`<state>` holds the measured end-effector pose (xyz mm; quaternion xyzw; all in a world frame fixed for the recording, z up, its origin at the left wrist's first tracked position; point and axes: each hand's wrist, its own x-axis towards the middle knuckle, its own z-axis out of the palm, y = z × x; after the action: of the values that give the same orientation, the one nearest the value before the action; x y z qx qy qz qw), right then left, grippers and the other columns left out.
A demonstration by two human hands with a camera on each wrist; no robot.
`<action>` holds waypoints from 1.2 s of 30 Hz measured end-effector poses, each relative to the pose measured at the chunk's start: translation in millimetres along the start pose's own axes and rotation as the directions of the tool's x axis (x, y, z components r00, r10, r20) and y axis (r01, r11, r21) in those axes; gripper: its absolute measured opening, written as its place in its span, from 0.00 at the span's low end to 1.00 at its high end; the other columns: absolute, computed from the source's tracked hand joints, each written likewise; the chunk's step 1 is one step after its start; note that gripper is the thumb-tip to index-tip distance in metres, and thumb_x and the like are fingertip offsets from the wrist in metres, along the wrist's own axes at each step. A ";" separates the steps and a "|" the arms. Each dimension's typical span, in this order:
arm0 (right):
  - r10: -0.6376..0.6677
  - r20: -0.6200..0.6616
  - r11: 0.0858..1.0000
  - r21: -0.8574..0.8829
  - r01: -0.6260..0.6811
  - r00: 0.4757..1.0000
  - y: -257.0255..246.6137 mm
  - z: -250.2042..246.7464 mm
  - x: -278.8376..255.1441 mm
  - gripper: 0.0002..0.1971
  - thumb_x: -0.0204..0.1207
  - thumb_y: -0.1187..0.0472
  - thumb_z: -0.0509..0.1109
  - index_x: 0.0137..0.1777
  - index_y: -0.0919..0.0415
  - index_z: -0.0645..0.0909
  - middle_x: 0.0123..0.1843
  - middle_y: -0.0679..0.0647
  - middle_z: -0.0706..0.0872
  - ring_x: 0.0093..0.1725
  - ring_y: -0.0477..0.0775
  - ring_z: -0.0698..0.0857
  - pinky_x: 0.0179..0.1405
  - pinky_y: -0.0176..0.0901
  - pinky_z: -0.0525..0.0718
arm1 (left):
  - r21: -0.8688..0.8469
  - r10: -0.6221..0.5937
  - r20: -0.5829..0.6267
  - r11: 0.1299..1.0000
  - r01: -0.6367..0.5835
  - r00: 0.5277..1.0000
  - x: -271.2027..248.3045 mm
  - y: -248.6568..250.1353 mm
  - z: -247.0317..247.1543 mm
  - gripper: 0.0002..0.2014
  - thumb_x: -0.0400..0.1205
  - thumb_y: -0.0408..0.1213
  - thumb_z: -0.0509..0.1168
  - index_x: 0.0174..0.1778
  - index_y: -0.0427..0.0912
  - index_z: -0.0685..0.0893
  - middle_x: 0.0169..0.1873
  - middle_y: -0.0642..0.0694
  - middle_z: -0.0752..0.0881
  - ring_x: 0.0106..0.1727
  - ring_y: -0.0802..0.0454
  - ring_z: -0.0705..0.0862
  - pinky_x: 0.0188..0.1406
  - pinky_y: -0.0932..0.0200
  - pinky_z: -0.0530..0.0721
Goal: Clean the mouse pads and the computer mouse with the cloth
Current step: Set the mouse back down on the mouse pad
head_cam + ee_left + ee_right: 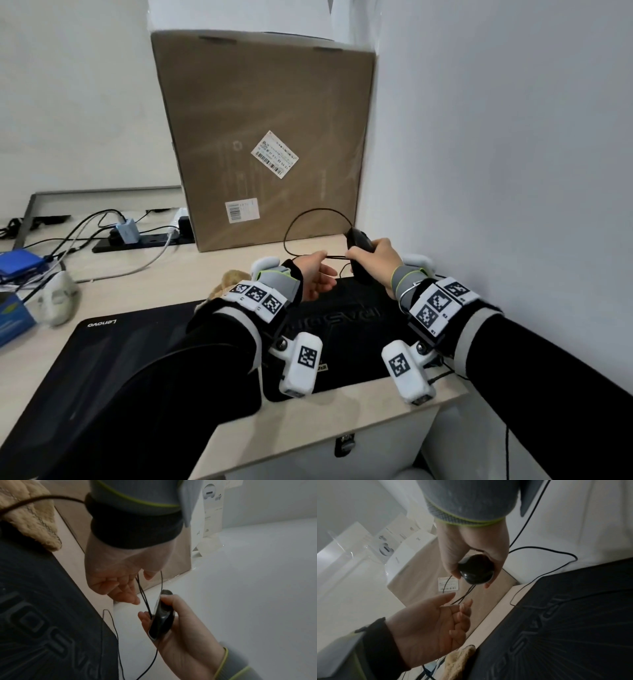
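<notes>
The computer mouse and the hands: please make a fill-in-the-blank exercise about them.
1. The right hand grips the black computer ____.
2. The beige cloth lies to the ____ of the left hand.
3. Behind both hands stands a big ____ box.
4. The long mouse pad reads ____.

Missing words: mouse; left; cardboard; Lenovo

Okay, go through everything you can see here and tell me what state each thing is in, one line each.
computer mouse: lifted off the desk, gripped by the right hand.
mouse cable: looped, trailing loose between the hands.
left hand: open, fingers at the cable.
cloth: lying on the desk, unheld.
mouse pads: flat on the desk.
cardboard box: closed, upright.
</notes>
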<state>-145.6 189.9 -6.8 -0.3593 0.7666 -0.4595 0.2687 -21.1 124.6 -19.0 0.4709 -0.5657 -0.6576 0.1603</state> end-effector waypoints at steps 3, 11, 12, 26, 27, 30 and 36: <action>0.086 -0.056 0.992 -0.085 -0.090 0.995 9.7 -1.8 6.0 0.42 0.64 0.44 0.70 0.73 0.64 0.61 0.68 0.62 0.76 0.68 0.65 0.76 0.67 0.56 0.77 | 0.093 0.032 -0.038 0.995 -0.029 0.999 -4.2 -4.9 -4.7 0.18 0.86 0.44 0.50 0.33 0.43 0.76 0.11 0.51 0.80 0.11 0.60 0.76 0.24 0.65 0.58; 0.194 -0.068 0.957 -0.205 -0.204 0.979 27.8 4.4 12.4 0.51 0.54 0.41 0.71 0.74 0.66 0.58 0.67 0.66 0.76 0.67 0.69 0.76 0.67 0.61 0.77 | 0.229 0.098 -0.229 0.973 -0.044 0.968 -3.6 -23.5 -49.5 0.12 0.82 0.36 0.59 0.32 0.44 0.76 0.30 0.49 0.77 0.29 0.54 0.73 0.27 0.64 0.65; 0.190 -0.057 0.956 -0.218 -0.198 0.980 28.4 7.6 12.3 0.49 0.59 0.43 0.71 0.76 0.66 0.56 0.69 0.66 0.75 0.69 0.70 0.75 0.68 0.61 0.76 | 0.250 0.081 -0.242 0.968 -0.019 0.967 -2.8 -29.0 -51.6 0.12 0.82 0.36 0.60 0.32 0.45 0.77 0.31 0.48 0.77 0.30 0.54 0.72 0.29 0.64 0.66; -0.043 0.042 0.936 -0.348 0.055 0.998 6.4 44.4 -28.2 0.38 0.49 0.35 0.71 0.59 0.55 0.75 0.53 0.55 0.85 0.56 0.61 0.83 0.58 0.52 0.82 | 0.395 0.128 -0.193 0.918 -0.042 0.973 3.3 -57.4 -44.1 0.13 0.80 0.28 0.60 0.57 0.35 0.86 0.39 0.40 0.86 0.35 0.50 0.78 0.29 0.64 0.76; -0.011 0.065 0.912 -0.409 0.037 0.998 11.6 48.4 -31.3 0.40 0.52 0.35 0.72 0.62 0.57 0.73 0.56 0.57 0.84 0.58 0.62 0.82 0.60 0.53 0.82 | 0.394 0.142 -0.212 0.918 -0.048 0.967 4.5 -58.0 -45.2 0.12 0.81 0.27 0.60 0.54 0.37 0.86 0.32 0.44 0.82 0.30 0.52 0.76 0.25 0.66 0.74; 0.072 0.103 0.819 -0.574 0.000 0.992 30.0 54.7 -33.3 0.43 0.63 0.37 0.72 0.72 0.63 0.66 0.66 0.60 0.79 0.66 0.64 0.78 0.65 0.53 0.78 | 0.433 0.170 -0.248 0.900 -0.048 0.954 8.0 -60.3 -51.3 0.12 0.80 0.26 0.60 0.55 0.38 0.86 0.33 0.43 0.82 0.29 0.52 0.74 0.29 0.66 0.75; 0.131 0.098 0.675 -0.738 -0.016 0.987 45.3 54.8 -36.4 0.53 0.58 0.29 0.72 0.75 0.62 0.60 0.69 0.62 0.77 0.68 0.65 0.77 0.62 0.53 0.77 | 0.765 0.134 -0.172 0.643 0.047 0.976 4.5 -65.7 -65.3 0.24 0.76 0.39 0.70 0.70 0.43 0.79 0.68 0.43 0.80 0.67 0.45 0.80 0.69 0.56 0.78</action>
<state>-97.0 205.4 -68.2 -0.4376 0.8790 -0.0750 0.1741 50.1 102.8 -74.2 0.5482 -0.7809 -0.2987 0.0222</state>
